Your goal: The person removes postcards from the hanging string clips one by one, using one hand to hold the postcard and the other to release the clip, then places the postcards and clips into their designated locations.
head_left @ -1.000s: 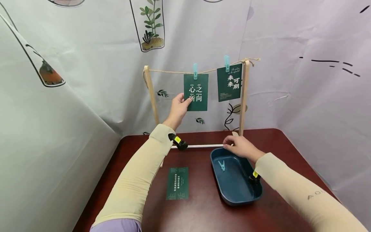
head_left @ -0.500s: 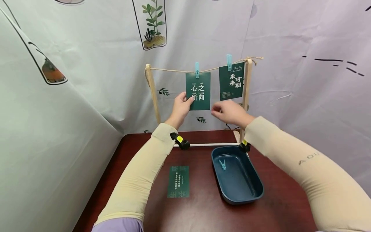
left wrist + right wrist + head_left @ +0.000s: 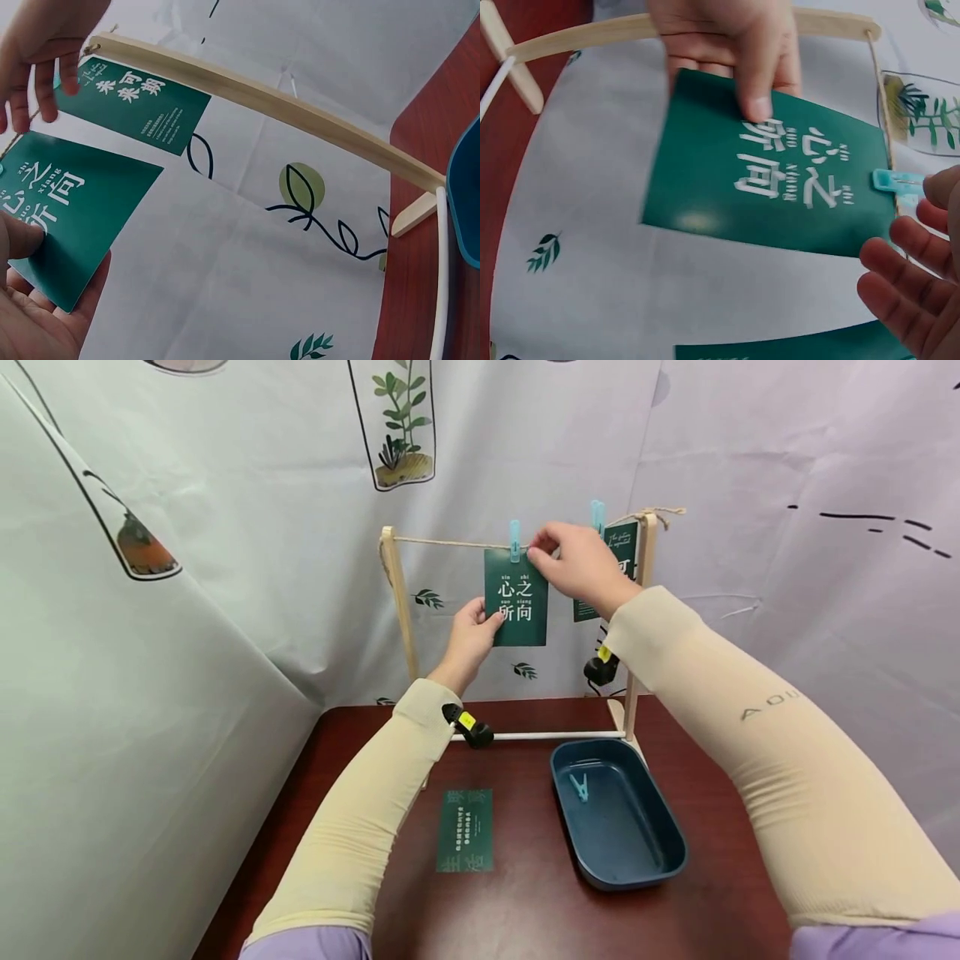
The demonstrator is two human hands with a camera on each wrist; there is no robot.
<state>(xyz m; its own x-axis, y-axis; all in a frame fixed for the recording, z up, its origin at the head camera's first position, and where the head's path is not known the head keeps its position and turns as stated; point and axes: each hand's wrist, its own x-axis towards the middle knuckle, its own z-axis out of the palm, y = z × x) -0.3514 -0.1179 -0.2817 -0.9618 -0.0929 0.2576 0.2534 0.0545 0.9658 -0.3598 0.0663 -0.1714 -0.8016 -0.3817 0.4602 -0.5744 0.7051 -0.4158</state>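
A green card [image 3: 516, 597] with white characters hangs from the rope [image 3: 450, 543] by a light blue clothespin [image 3: 514, 542]. My left hand [image 3: 465, 647] pinches its lower left side, thumb in front and fingers behind. My right hand [image 3: 581, 568] is raised at the card's upper right corner, just beside the clothespin. In the right wrist view its fingers [image 3: 904, 296] are loosely spread, and a fingertip lies close to the clothespin [image 3: 900, 181]; whether they touch is unclear. Partly behind the right hand hangs a second green card [image 3: 621, 547] under another clothespin [image 3: 597, 517].
A wooden frame with a right post [image 3: 641, 610] and a left post [image 3: 397, 602] carries the rope. On the table [image 3: 540, 918] lie a third green card [image 3: 465, 831] and a dark blue tray [image 3: 622, 881], with a clothespin [image 3: 579, 787] inside the tray.
My right hand has risen from the blue tray's far edge to the rope beside the middle clothespin. The left hand keeps its pinch on the card.
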